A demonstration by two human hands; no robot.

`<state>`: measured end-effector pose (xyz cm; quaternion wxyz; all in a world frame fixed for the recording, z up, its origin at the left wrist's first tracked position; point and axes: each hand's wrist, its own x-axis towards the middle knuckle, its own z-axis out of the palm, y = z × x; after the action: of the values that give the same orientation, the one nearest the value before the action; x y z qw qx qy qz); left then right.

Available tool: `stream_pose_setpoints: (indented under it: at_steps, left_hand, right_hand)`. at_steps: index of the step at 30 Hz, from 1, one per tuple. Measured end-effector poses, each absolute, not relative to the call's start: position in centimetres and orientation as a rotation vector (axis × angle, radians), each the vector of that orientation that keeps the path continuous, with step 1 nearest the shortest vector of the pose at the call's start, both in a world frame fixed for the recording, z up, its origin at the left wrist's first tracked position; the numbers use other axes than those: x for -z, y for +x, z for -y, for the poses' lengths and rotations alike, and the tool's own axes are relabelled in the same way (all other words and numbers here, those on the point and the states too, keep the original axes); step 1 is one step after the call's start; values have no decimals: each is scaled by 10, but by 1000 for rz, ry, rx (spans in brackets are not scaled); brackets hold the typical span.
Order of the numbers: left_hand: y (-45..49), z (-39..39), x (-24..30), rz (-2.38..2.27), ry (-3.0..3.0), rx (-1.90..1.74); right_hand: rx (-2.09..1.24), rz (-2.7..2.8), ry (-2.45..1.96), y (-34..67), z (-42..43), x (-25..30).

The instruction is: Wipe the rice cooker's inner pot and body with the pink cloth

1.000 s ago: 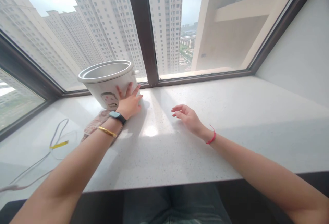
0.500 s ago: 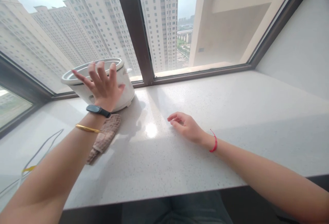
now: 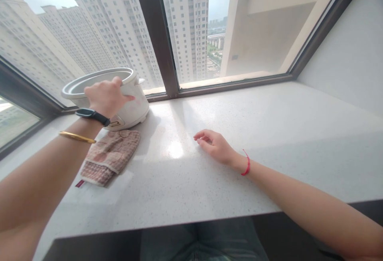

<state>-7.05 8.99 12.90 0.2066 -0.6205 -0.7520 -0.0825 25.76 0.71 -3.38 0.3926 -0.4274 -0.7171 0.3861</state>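
A white rice cooker body (image 3: pixel 131 105) without a lid stands tilted on the pale stone counter (image 3: pixel 269 133) by the window at the far left. My left hand (image 3: pixel 104 96) is closed over its near rim, fingers curled onto the edge. That wrist carries a black band and a gold bangle. My right hand (image 3: pixel 214 146) rests on the counter in the middle, fingers loosely curled and apart, holding nothing. It wears a red string bracelet.
A folded brownish knitted cloth (image 3: pixel 109 157) lies on the counter just in front of the cooker. A dark window frame (image 3: pixel 155 37) runs behind the counter. A white wall (image 3: pixel 353 53) stands at the right. The counter's front edge is near my lap.
My left hand went from the cooker's side, lifted open, then closed on its rim. The cooker shifted left. My right hand barely moved.
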Motion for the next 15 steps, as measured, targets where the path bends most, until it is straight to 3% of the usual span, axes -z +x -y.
stream_pose_setpoints:
  at_steps: [10, 15]
  left_hand:
    - [-137, -83, -132, 2014, -1660, 30]
    - [-112, -61, -116, 1892, -1604, 258]
  right_hand:
    - [-975, 1841, -1071, 252, -7, 32]
    - [-949, 1858, -1072, 251, -7, 34]
